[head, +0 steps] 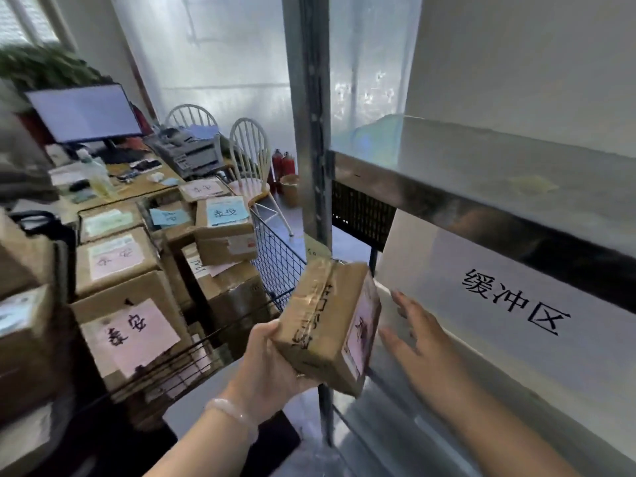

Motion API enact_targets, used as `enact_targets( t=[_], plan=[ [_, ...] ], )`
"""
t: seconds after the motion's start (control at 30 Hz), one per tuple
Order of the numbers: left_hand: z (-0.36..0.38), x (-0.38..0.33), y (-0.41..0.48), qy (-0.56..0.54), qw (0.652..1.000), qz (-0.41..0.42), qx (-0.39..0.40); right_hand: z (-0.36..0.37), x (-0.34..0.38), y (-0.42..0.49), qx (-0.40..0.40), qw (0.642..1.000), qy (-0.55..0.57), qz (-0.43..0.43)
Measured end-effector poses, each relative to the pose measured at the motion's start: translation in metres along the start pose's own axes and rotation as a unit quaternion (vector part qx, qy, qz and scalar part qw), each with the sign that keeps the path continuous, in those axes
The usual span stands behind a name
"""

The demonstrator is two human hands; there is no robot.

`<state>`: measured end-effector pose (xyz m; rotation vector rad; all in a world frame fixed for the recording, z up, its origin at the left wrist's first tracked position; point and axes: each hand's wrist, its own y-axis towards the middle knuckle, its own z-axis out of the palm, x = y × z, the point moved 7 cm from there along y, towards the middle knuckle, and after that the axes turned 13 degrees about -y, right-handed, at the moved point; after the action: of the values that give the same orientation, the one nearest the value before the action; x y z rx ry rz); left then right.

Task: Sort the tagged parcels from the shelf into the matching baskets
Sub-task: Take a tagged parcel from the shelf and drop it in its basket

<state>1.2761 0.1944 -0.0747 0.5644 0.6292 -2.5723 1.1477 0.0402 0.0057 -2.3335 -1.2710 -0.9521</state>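
Observation:
My left hand grips a small taped cardboard parcel from below; a pink tag shows on its right face. The parcel is tilted and held in front of the metal shelf post. My right hand is just right of the parcel, fingers spread, holding nothing, in front of the white board with black characters on the shelf. To the left, a black wire basket holds several brown boxes with pink and blue tags, such as a pink-tagged box and a blue-tagged box.
The metal shelf board runs across the right at chest height. A desk with a monitor, a printer and small items stands at the back left. Two white chairs and red extinguishers are behind the basket.

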Motion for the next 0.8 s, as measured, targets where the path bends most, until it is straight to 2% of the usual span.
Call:
enact_targets(
  t=[0.07, 0.13, 0.2, 0.27, 0.37, 0.5, 0.63, 0.7, 0.8],
  plan=[
    [0.007, -0.011, -0.019, -0.084, 0.994, -0.001, 0.073, 0.006, 0.019, 0.003, 0.002, 0.999, 0.041, -0.012],
    [0.012, -0.02, -0.034, -0.122, 0.984, 0.001, 0.128, 0.015, 0.038, 0.006, 0.024, 0.996, 0.08, -0.037],
    [0.013, -0.027, -0.043, -0.13, 0.983, 0.013, 0.131, 0.029, 0.055, 0.007, 0.06, 0.989, 0.119, -0.064],
    [0.012, -0.039, -0.052, -0.112, 0.988, 0.05, 0.093, 0.043, 0.074, 0.007, 0.1, 0.98, 0.149, -0.083],
    [0.002, -0.061, -0.07, -0.036, 0.989, 0.144, -0.028, 0.053, 0.094, 0.014, 0.103, 0.975, 0.167, -0.104],
    [-0.014, -0.103, -0.108, 0.112, 0.932, 0.307, -0.156, 0.065, 0.12, 0.023, 0.116, 0.97, 0.157, -0.145],
    [-0.007, -0.131, -0.146, 0.195, 0.9, 0.342, -0.187, 0.082, 0.153, 0.029, 0.125, 0.963, 0.157, -0.181],
    [-0.003, -0.141, -0.164, 0.22, 0.897, 0.342, -0.175, 0.091, 0.172, 0.031, 0.131, 0.958, 0.149, -0.208],
    [-0.013, -0.158, -0.19, 0.24, 0.883, 0.348, -0.203, 0.107, 0.203, 0.03, 0.15, 0.951, 0.131, -0.235]
  ],
)
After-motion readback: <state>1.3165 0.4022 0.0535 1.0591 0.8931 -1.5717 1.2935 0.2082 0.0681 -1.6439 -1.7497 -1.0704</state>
